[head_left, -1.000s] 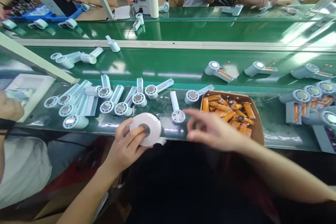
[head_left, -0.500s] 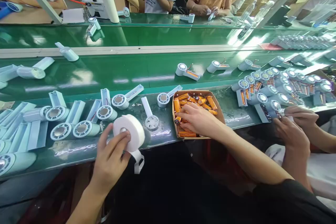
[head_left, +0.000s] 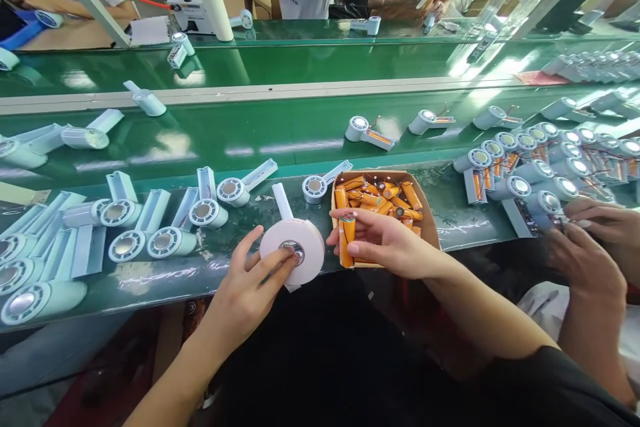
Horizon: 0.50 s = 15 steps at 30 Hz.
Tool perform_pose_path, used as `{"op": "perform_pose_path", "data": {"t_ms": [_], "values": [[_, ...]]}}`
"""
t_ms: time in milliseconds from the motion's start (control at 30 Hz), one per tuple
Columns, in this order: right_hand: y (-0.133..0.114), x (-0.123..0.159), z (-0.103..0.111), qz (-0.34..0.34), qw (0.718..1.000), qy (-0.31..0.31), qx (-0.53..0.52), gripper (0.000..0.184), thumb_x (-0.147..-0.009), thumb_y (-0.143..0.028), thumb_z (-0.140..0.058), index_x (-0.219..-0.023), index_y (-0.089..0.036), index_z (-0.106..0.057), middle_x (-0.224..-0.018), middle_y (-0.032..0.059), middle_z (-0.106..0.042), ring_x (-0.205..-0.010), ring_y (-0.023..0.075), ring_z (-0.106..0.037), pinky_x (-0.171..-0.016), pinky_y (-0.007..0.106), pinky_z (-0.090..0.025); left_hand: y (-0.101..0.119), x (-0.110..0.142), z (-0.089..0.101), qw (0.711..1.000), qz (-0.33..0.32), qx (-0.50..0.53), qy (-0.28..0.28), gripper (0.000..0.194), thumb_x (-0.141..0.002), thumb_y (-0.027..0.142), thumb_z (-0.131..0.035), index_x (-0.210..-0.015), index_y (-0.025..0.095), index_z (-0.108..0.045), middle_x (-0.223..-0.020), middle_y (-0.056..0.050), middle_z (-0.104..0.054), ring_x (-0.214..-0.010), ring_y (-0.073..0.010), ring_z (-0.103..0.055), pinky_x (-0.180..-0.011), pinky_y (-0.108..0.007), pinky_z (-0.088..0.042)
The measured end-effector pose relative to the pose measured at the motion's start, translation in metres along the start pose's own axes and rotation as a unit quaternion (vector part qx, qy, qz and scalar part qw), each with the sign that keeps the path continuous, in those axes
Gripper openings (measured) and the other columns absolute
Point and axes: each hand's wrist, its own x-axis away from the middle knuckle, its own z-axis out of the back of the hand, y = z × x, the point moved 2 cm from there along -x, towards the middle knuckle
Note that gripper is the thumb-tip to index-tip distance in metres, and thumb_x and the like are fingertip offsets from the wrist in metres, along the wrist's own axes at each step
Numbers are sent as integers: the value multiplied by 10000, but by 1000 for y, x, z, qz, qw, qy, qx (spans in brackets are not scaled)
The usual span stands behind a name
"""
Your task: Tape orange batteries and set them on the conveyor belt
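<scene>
My left hand [head_left: 255, 277] grips a white roll of tape [head_left: 311, 250], with fingers at its core. Between the fingers of my right hand [head_left: 387, 240] is an orange battery [head_left: 347, 241], held upright at the near left corner of a cardboard box [head_left: 429, 227]. More orange batteries [head_left: 370, 199] with thin wires lie heaped in that box. Behind the tape roll, a light blue fan housing [head_left: 282, 200] is partly hidden. Another fan housing [head_left: 315, 189] rests just left of the box.
Light blue fan housings [head_left: 127, 245] crowd the bench at left. Fan housings with batteries fitted [head_left: 510, 187] cluster at right, beside a co-worker's hands [head_left: 590, 240]. A green conveyor belt [head_left: 225, 127] runs behind, carrying several housings. People stand across it, near a white bottle [head_left: 216, 3].
My right hand has come up out of the box with a battery. My left hand has moved right with the tape roll, which now faces me more squarely.
</scene>
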Motion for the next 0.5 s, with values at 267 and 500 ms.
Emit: {"op": "perform_pose_path", "data": {"t_ms": [267,500], "values": [[-9,-2,-7,21,968,6,249,540,-1040,-316,-567,-1561,-185,-509,-962,69,-805,-907,249,-776,-960,447,-619,5,1,10,997,-38,-57,-44,405,-902,-44,-663,-1224,184,-753,-1263,-78,-742,-1592,-427,-274,-1025,-494,-689],[-23,-9,-6,24,927,-102,360,492,-1054,-246,-488,-1530,-143,-558,-866,59,-775,-778,224,-710,-849,367,-578,2,-7,17,989,-108,-88,-54,320,-907,45,-719,-1169,219,-773,-1364,-44,-680,-1550,-413,-381,-993,-441,-704]]}}
